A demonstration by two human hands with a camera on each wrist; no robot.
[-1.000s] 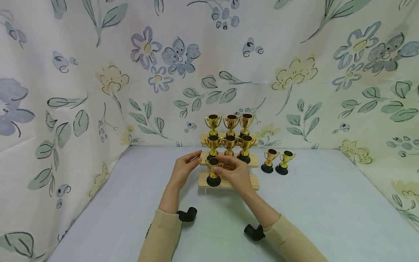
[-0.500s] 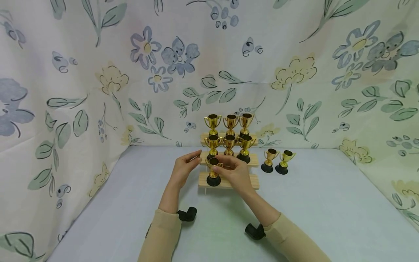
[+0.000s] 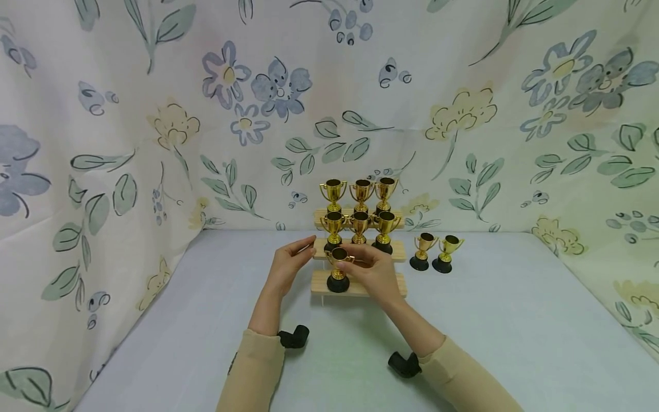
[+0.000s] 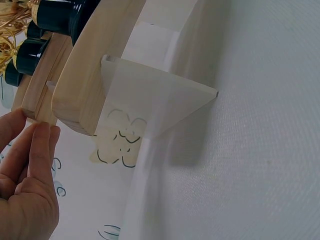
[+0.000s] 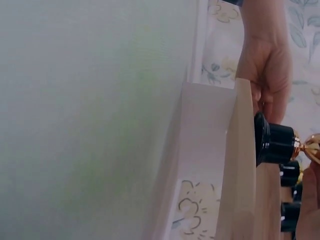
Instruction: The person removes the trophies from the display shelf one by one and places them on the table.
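Observation:
In the head view, my right hand (image 3: 376,272) pinches a small gold trophy cup (image 3: 338,281) between thumb and fingers. The cup is upright, its black base (image 5: 277,142) right at the lowest board (image 5: 240,175) of a three-tier wooden display stand (image 3: 381,284), left of centre. My left hand (image 3: 287,266) grips the left end of the stand's middle board (image 4: 42,95), thumb and fingertips against the wood in the left wrist view. Three trophy cups stand on the top tier (image 3: 319,217) and three on the middle one, partly hidden by my right hand.
Two more trophies, a copper-toned one (image 3: 424,252) and a gold one (image 3: 448,253), stand on the white tabletop (image 3: 504,309) right of the stand. A pale side support (image 4: 155,95) holds up the lowest board. Behind hangs a flowered curtain (image 3: 391,154).
The trophy in my right hand has shifted slightly to the right along the lowest board. My left hand keeps its place on the stand. The head view has moved a little.

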